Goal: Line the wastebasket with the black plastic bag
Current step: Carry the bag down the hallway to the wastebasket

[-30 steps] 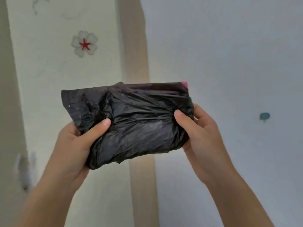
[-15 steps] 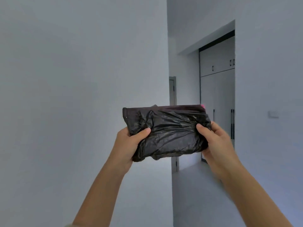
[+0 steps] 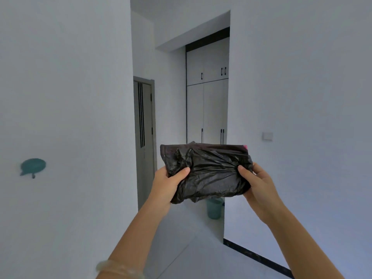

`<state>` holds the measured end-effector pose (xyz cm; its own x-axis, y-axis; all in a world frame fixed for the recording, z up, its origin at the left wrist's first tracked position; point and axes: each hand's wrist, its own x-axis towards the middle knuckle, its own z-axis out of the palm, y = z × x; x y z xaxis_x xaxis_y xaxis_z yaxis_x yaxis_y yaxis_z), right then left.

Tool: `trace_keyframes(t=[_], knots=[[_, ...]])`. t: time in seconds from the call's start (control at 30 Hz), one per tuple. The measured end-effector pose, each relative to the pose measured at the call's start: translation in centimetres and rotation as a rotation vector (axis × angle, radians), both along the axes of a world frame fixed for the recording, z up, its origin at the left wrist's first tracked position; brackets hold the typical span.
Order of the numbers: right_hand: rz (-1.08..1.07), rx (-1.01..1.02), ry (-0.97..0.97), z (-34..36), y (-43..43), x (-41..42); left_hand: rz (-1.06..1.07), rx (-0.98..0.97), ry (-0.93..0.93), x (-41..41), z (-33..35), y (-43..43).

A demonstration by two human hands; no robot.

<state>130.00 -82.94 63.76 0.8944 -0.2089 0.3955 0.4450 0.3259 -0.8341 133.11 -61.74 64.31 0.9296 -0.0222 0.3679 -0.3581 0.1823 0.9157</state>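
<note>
A folded, crumpled black plastic bag (image 3: 209,172) is held up at chest height in front of me. My left hand (image 3: 168,184) grips its left end with the thumb on the front. My right hand (image 3: 256,184) grips its right end the same way. A small pink bit shows at the bag's top right corner. A teal wastebasket (image 3: 214,208) stands on the floor down the hallway, partly hidden behind the bag's lower edge.
White walls flank a hallway. A grey door (image 3: 144,137) is at the left of the passage, and white cupboards (image 3: 207,101) close its far end. A wall corner (image 3: 225,218) juts in at the right. A teal hook (image 3: 32,167) hangs on the left wall.
The view has swung from a ceiling down to the hallway, and the wastebasket has come into sight. Both hands keep the same hold on the bag.
</note>
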Motion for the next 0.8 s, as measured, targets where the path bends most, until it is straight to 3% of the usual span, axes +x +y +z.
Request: trace_keyframes(t=[0.47,0.8], knots=[[0.036,0.001,0.173,-6.3,-10.3,37.8,-0.156,-0.088,0.241,39.8,-7.1,-9.4],[0.075,-0.026,0.161,-7.4,-12.7,67.2,-0.176,-0.185,0.253,68.8,-7.3,-12.0]])
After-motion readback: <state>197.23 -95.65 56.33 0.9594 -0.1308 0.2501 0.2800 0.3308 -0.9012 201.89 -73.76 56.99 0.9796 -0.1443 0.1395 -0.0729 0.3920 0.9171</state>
